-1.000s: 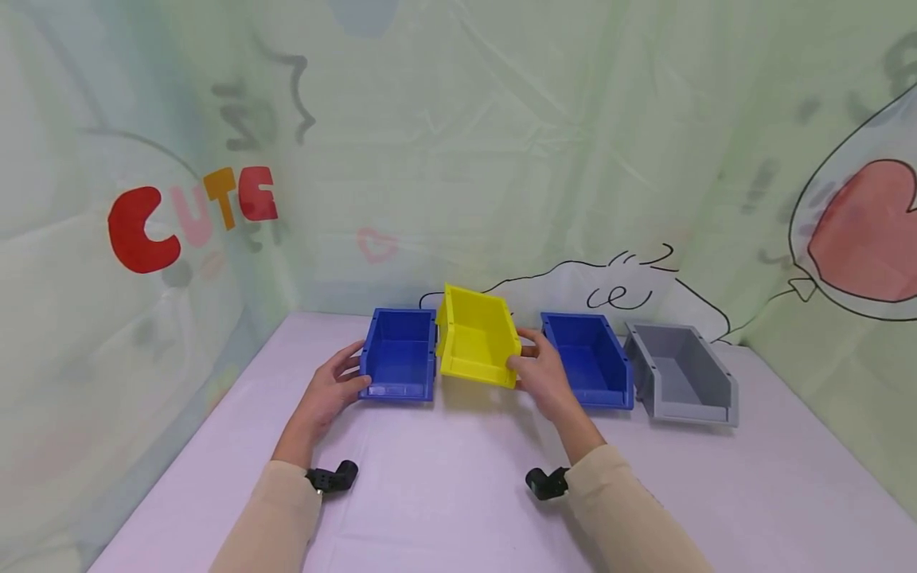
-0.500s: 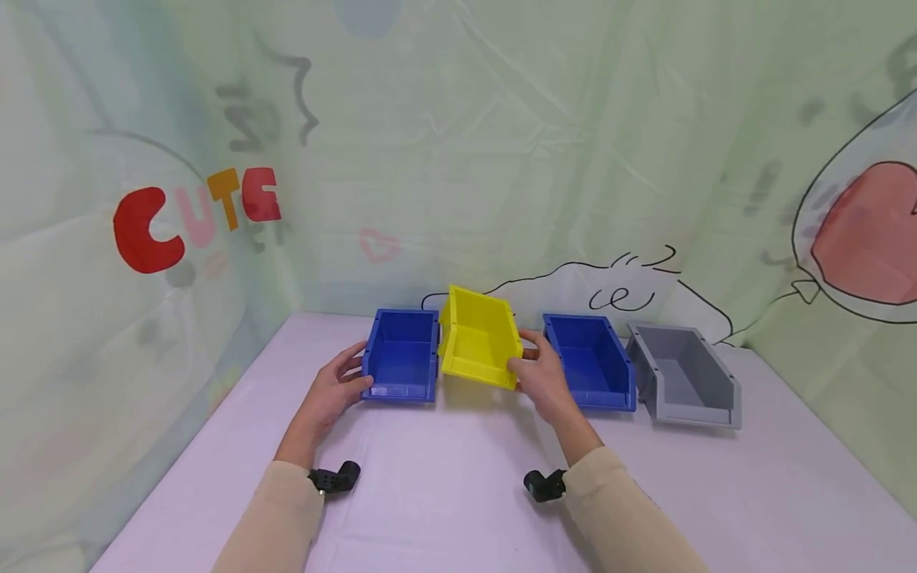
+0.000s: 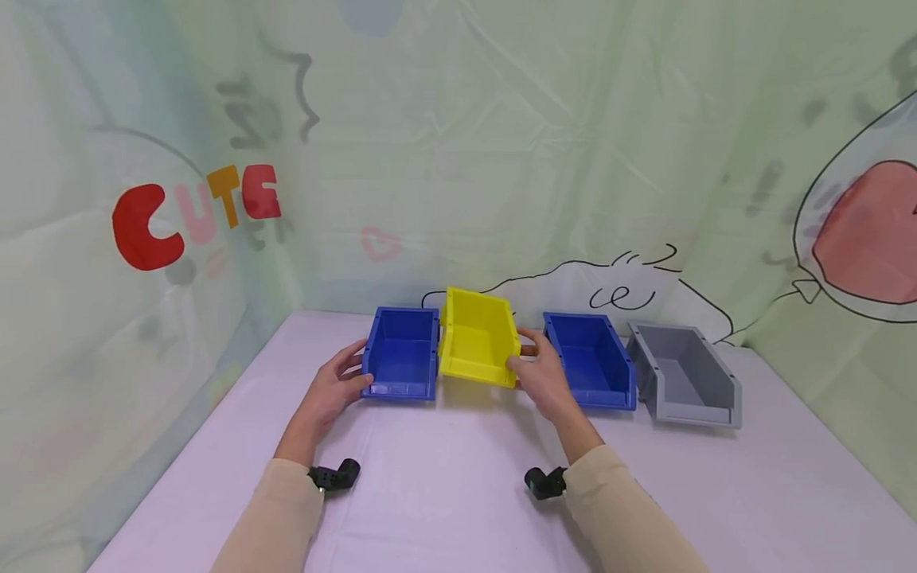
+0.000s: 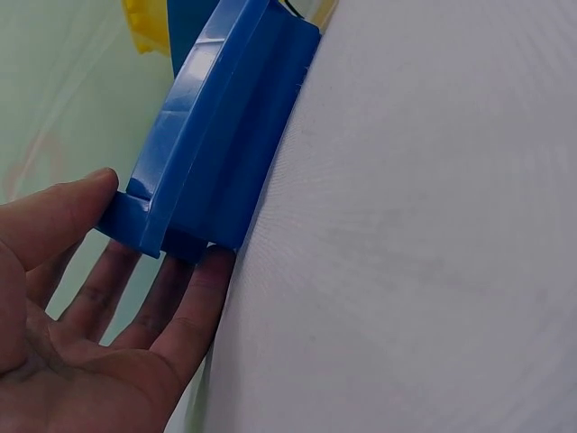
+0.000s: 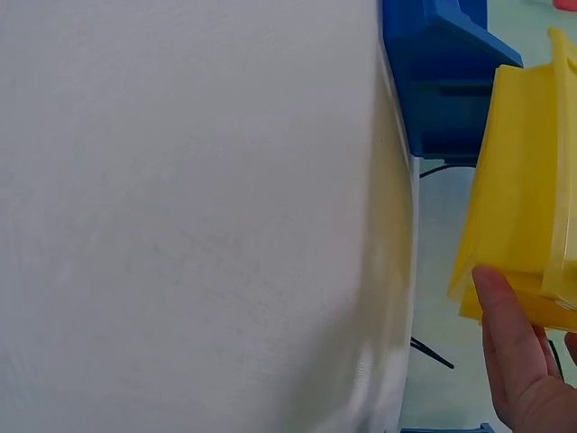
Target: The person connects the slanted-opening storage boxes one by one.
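Observation:
My left hand [image 3: 332,391] holds the left side of a blue storage bin [image 3: 401,358] on the table. In the left wrist view, the thumb [image 4: 68,209] lies at the bin's front corner and the fingers [image 4: 194,316] are against its side. A yellow storage bin [image 3: 478,338] is tilted and raised off the table, its left wall close against the blue bin's right wall. Its right wall is gripped by my right hand [image 3: 542,374], thumb at the front corner. In the right wrist view, a finger [image 5: 505,316] presses the yellow bin's outside. Whether the bins' edges interlock is hard to tell.
Right of my right hand stands another blue bin [image 3: 589,362], with a grey bin [image 3: 684,374] close beside it. A pale cloth covers the table [image 3: 430,493]. Printed curtains [image 3: 444,159] hang behind and on both sides.
The yellow bin has shifted very slightly left and down, with my right hand on it. My left hand and the other bins keep their places.

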{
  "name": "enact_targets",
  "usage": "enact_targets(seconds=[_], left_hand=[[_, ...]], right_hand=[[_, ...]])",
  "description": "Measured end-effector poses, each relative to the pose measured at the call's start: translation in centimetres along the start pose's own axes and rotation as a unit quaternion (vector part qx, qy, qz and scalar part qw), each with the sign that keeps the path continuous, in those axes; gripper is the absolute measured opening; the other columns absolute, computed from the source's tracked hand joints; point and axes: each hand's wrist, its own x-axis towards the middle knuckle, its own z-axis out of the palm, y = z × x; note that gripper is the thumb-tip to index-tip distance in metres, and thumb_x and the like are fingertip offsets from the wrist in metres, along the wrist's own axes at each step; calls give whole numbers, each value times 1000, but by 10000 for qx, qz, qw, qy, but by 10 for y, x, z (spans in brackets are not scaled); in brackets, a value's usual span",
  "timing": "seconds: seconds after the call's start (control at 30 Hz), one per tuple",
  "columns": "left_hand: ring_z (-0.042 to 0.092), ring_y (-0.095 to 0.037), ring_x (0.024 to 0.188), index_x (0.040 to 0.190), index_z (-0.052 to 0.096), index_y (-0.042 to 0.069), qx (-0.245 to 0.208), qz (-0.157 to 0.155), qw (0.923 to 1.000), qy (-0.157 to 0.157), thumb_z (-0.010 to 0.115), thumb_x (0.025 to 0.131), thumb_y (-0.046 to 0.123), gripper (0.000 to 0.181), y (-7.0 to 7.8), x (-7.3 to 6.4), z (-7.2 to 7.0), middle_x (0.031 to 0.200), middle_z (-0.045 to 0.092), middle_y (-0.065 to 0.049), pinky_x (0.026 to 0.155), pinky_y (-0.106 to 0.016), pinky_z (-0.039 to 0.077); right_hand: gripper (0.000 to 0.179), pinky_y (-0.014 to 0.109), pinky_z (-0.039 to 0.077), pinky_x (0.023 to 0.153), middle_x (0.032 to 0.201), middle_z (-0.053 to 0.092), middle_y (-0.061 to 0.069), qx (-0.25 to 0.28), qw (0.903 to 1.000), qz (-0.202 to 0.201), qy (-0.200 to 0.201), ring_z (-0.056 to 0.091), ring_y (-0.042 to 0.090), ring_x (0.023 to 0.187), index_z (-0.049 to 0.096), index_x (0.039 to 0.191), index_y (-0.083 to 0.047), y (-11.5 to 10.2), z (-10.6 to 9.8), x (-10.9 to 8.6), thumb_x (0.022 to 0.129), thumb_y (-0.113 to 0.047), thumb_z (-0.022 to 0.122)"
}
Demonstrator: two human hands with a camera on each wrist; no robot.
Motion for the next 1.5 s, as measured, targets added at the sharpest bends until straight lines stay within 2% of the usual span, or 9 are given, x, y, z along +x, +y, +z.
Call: enact_targets(seconds=[0.23, 0.53, 0.73, 0.87, 0.97, 1.13, 1.3, 1.4, 1.5], left_hand=[[39, -38, 150, 161, 38, 25, -26, -36, 10000, -14, 64, 99, 2, 71, 0, 0, 0, 161, 40, -17, 114, -54, 46], [38, -40, 151, 161, 36, 23, -13, 38, 10000, -61, 63, 99, 2, 71, 1, -3, 1, 161, 40, -19, 114, -53, 47], [38, -42, 150, 162, 35, 22, 15, 83, 9999, -81, 62, 100, 2, 70, -1, -1, 1, 161, 39, -21, 112, -52, 49], [40, -40, 150, 161, 37, 23, -2, 71, 10000, -39, 63, 99, 2, 71, -1, 0, 1, 160, 41, -19, 113, -52, 48], [42, -38, 148, 161, 38, 25, -8, 19, 10000, 4, 64, 99, 2, 71, -1, -1, 0, 160, 42, -18, 112, -51, 49], [43, -40, 147, 162, 36, 22, 50, 64, 10000, -17, 61, 100, 1, 70, 2, -2, 0, 160, 40, -20, 110, -49, 51], [41, -41, 148, 162, 35, 22, 127, 174, 9998, -42, 57, 102, 1, 68, 6, -2, 0, 162, 37, -21, 111, -50, 50], [41, -40, 148, 162, 34, 23, 106, 127, 9998, -63, 57, 103, 1, 67, 5, -1, 2, 162, 37, -20, 111, -48, 49], [40, -39, 149, 163, 34, 23, 92, 86, 9999, -75, 57, 103, 1, 67, 2, -1, 4, 162, 37, -19, 112, -49, 49]], right_hand=[[70, 40, 60, 97, 148, 47, 18, -116, 9999, -87, -75, 58, 35, 122, 34, 161, -20, -2, -2, 0, 97, -8, 61], [68, 41, 62, 94, 146, 50, 20, -350, 9987, -371, -76, 59, 38, 127, 36, 160, -19, -3, -1, -4, 98, -9, 61], [68, 46, 58, 101, 144, 53, 21, -920, 9927, -774, 31, 58, 37, 126, 36, 161, -15, -8, 0, -6, 98, -11, 61], [68, 45, 59, 99, 140, 56, 21, -1300, 9856, -1079, 53, 60, 37, 121, 36, 161, -12, -13, 0, -6, 98, -12, 59], [69, 42, 60, 94, 138, 58, 21, -1434, 9840, -1059, 25, 62, 36, 117, 36, 161, -13, -16, -1, -7, 97, -13, 60], [71, 34, 63, 83, 140, 58, 22, -1327, 9874, -841, -165, 63, 35, 115, 35, 162, -16, -15, -3, -9, 98, -13, 63], [71, 38, 62, 88, 143, 55, 22, -1453, 9854, -867, -179, 61, 36, 118, 32, 163, -15, -17, -4, -11, 99, -17, 63], [75, 49, 57, 99, 151, 46, 23, -1831, 9768, -1111, 34, 56, 40, 127, 29, 164, -14, -18, -1, -14, 99, -22, 65], [80, 61, 47, 110, 161, 32, 22, -2460, 9542, -1667, 354, 44, 44, 141, 26, 164, -14, -15, 3, -17, 98, -30, 67]])
